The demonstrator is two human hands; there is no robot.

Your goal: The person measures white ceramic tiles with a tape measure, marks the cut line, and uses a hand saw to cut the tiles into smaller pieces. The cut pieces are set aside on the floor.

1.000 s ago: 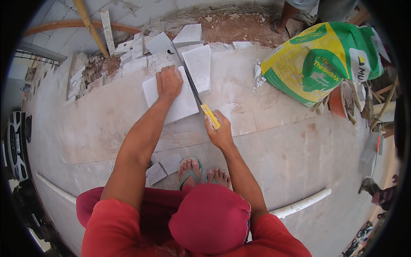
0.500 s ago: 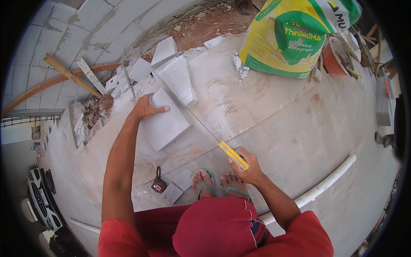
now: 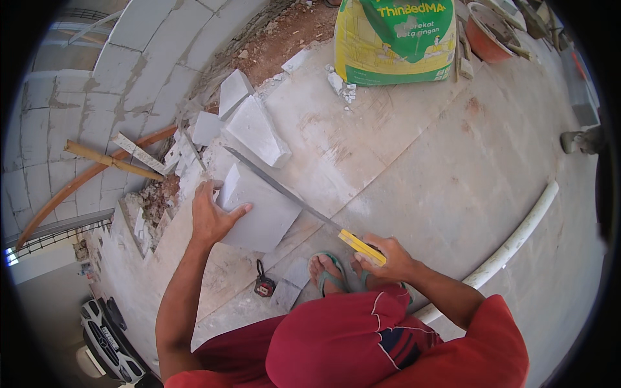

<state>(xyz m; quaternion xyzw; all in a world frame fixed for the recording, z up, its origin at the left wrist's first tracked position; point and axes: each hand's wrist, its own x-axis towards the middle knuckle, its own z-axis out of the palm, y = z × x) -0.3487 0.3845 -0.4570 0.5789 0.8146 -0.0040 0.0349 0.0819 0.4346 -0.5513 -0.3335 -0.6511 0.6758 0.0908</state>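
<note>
My left hand (image 3: 213,220) grips the left edge of a pale grey lightweight concrete block (image 3: 262,210), its thumb lying over the near face. A hand saw is in my right hand (image 3: 391,257), whose fingers wrap round the yellow handle (image 3: 362,247). The long saw blade (image 3: 281,189) slants up to the left, passing along the far side of the block. Whether its teeth touch the block I cannot tell. Just beyond the blade lies a wedge-shaped block piece (image 3: 260,132) on the floor.
Near my sandalled feet (image 3: 326,273) are a tape measure (image 3: 264,284) and small block offcuts (image 3: 292,279). A mortar bag (image 3: 394,55) and an orange bucket (image 3: 488,40) stand beyond. Broken pieces and wooden sticks (image 3: 116,161) lean by the block wall. A white pipe (image 3: 511,249) lies rightward.
My view has turned, so the bag and wall appear shifted. The block has tilted in my left hand, and the saw's blade has rolled to show more of its flat side.
</note>
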